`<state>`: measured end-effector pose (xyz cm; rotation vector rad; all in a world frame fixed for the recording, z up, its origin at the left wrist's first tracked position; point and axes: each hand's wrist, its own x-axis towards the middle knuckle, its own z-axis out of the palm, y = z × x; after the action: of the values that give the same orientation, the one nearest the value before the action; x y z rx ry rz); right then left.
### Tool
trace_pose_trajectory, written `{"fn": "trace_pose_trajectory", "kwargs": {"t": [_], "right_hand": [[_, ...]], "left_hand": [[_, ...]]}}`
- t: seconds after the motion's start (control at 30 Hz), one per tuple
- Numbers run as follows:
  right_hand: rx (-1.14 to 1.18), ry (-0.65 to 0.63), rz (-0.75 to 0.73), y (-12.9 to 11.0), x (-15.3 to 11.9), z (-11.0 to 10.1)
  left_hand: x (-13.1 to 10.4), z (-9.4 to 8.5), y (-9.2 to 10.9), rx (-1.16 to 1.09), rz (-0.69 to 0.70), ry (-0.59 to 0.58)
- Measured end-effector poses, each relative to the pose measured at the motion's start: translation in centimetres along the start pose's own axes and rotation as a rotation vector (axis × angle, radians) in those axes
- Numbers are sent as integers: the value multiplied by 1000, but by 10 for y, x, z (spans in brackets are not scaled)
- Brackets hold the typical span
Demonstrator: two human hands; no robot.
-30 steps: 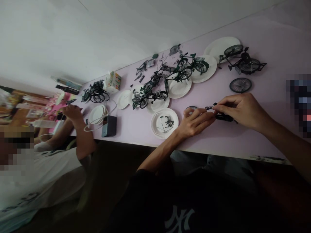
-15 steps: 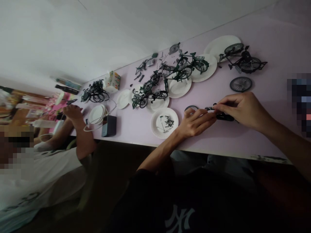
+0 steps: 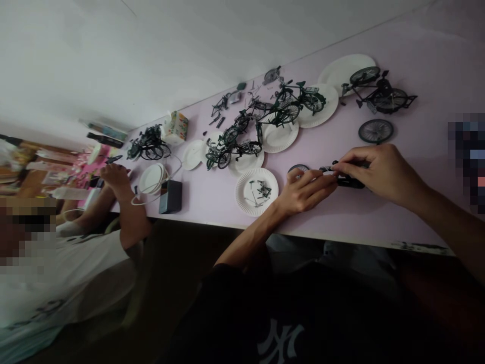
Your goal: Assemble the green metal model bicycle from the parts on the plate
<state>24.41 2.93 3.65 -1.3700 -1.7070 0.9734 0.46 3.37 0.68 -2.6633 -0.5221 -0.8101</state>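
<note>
Both hands meet over a small dark bicycle part [image 3: 350, 182] low above the pink table. My left hand [image 3: 303, 192] is closed on the part's left end, its fingers pressed together beside a small wheel [image 3: 298, 170]. My right hand [image 3: 373, 164] pinches the part from above with thumb and fingertips; the exact piece between them is too small to tell. A loose spoked wheel [image 3: 376, 131] lies behind my right hand. To the left of my left hand, a white paper plate [image 3: 241, 198] carries small dark and metal pieces.
Model bicycles [image 3: 286, 103] stand among paper plates along the table [image 3: 212, 202]. Another model bicycle [image 3: 388, 98] lies at the back right. Left are a dark box [image 3: 170, 197], a cable, stacked plates [image 3: 150, 178], a tissue box [image 3: 176, 127] and a person in a white shirt [image 3: 94, 268].
</note>
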Motion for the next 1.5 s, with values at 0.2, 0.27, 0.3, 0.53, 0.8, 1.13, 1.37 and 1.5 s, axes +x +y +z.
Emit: {"fn": "trace_pose_trajectory", "kwargs": {"t": [0.2,0.27,0.3,0.53,0.8,1.13,1.37,1.5], "right_hand": [[70,21,42,0,0,-1],[76,17,48,-1,1,-1],[73,13,45,-1,1,0],[39,-6,29,0,1,-1],[4,-6,31,-1,0,-3],[-87,0,-95,4,0,1],[-34,44,-20,0,-3,3],[-7,48,20,-1,-3,4]], "left_hand": [[-3,2,-1,-8,12,-10],[-4,3,-2,5,8,-24],[-4,4,-2,5,5,-33],[1,1,-1,3,9,51],[6,4,-1,77,22,145],[7,2,-1,35,48,138],[5,6,1,61,-27,114],[5,5,1,58,-32,113]]}}
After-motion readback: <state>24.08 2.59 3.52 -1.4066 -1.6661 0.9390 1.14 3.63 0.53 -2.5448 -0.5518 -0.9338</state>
